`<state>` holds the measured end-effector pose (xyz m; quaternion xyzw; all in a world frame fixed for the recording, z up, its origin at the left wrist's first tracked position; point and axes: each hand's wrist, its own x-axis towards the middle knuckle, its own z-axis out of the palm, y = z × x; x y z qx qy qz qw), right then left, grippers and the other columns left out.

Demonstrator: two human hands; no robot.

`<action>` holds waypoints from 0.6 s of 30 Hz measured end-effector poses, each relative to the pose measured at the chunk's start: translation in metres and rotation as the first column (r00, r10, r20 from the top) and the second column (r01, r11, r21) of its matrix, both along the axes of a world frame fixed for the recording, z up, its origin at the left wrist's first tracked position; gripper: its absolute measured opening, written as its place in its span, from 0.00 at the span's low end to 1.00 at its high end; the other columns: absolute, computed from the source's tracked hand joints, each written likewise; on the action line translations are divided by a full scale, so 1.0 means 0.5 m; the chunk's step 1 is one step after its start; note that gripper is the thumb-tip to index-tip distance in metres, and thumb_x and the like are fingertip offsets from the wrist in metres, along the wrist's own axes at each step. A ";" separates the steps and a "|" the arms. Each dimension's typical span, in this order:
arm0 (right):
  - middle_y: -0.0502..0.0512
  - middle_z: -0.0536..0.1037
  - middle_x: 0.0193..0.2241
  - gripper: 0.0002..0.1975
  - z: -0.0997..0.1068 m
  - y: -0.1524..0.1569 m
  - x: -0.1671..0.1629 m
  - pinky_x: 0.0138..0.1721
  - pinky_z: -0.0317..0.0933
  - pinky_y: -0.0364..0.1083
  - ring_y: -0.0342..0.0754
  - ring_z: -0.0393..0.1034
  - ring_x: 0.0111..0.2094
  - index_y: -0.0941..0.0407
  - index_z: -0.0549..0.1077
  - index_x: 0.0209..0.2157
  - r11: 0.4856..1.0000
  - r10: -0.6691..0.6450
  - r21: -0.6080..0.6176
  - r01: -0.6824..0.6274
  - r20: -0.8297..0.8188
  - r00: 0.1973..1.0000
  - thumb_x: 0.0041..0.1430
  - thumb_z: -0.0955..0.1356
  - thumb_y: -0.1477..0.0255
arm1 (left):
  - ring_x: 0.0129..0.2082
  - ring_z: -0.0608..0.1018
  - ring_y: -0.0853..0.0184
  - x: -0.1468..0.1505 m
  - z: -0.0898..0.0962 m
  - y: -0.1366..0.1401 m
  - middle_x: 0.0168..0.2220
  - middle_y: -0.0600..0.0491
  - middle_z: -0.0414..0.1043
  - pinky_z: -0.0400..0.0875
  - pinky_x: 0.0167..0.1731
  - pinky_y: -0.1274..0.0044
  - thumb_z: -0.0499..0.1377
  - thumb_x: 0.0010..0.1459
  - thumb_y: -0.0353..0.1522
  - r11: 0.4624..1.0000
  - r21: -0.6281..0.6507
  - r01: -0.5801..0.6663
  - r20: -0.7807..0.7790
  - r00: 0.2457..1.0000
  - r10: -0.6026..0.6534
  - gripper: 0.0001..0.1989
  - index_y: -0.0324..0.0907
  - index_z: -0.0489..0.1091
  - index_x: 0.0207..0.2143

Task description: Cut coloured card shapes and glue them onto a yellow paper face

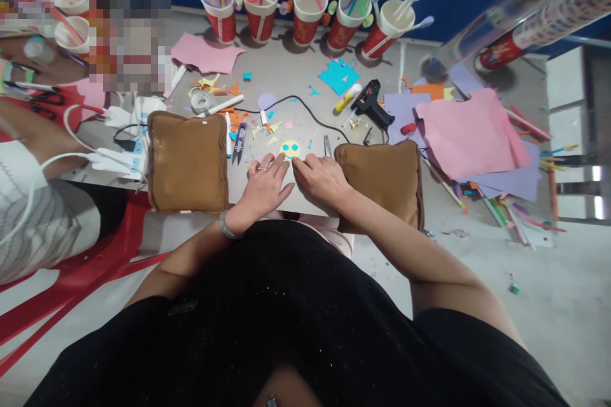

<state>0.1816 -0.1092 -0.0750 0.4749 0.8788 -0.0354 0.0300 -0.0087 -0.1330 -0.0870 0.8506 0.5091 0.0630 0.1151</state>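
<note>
On the table in front of me lies a small round yellow paper face (289, 150) with blue eyes and a blue mouth. My left hand (267, 186) touches its lower left edge with the fingertips, its fingers and thumb spread. From the other side, my right hand (324, 179) rests its extended index finger at the lower edge, by the mouth; its other fingers bend beneath and are partly hidden. Purple thread snips (239, 142) lie left of the face. A pair of tweezers (327, 145) lies just beyond my right hand.
Brown cushions (188, 162) flank my hands at the table edge. A black glue gun (373, 105) with its cable, paper scraps and a tape roll (200, 100) lie behind. Several red-and-white cups (310, 13) holding paper faces line the back. Pink paper (472, 133) covers the right; another person sits left.
</note>
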 end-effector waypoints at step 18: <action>0.65 0.76 0.38 0.24 -0.005 -0.003 -0.005 0.33 0.44 0.51 0.51 0.63 0.30 0.62 0.73 0.54 0.999 -0.022 0.023 0.022 -0.025 0.999 0.74 0.52 0.69 | 0.67 0.62 0.48 0.003 0.003 0.002 0.70 0.43 0.60 0.56 0.60 0.55 0.47 0.70 0.44 1.000 -0.015 0.003 -0.013 1.000 -0.003 0.30 0.40 0.59 0.68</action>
